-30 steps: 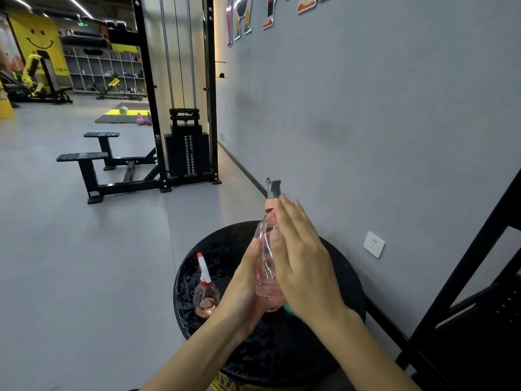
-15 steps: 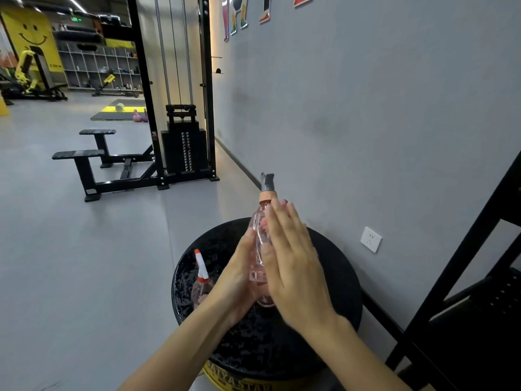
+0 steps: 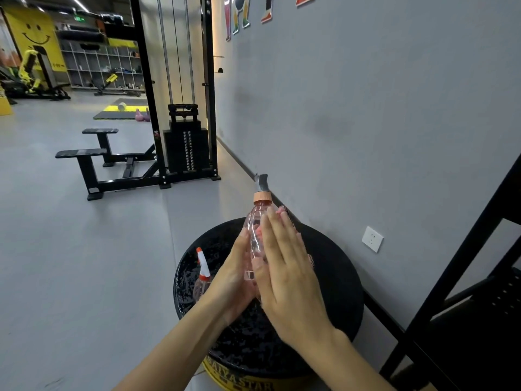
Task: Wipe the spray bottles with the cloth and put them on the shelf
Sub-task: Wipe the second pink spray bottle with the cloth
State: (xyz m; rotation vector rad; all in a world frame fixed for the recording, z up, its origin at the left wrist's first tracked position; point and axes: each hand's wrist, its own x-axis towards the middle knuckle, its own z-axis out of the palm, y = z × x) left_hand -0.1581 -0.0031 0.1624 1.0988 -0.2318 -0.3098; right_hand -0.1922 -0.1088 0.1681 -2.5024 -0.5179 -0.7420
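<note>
A clear pink spray bottle (image 3: 251, 230) with a wooden collar and a grey nozzle stands upright between my palms, above a round black stool (image 3: 335, 280). My left hand (image 3: 234, 277) grips its left side and base. My right hand (image 3: 284, 266) lies flat against its right side with the fingers straight and together. The cloth is hidden under that palm. A smaller pink spray bottle (image 3: 203, 273) with a white and orange nozzle stands on the left part of the stool, partly behind my left wrist. The black shelf frame (image 3: 465, 249) rises at the right edge.
A grey wall with a white socket (image 3: 372, 239) runs along the right, close behind the stool. A black cable machine (image 3: 186, 148) and a low bench (image 3: 84, 159) stand on the grey floor ahead to the left. Open floor lies to the left of the stool.
The bottle has been lifted a little and stands more upright. My right palm slid along its side, and the green edge of cloth seen under it a second ago is now covered.
</note>
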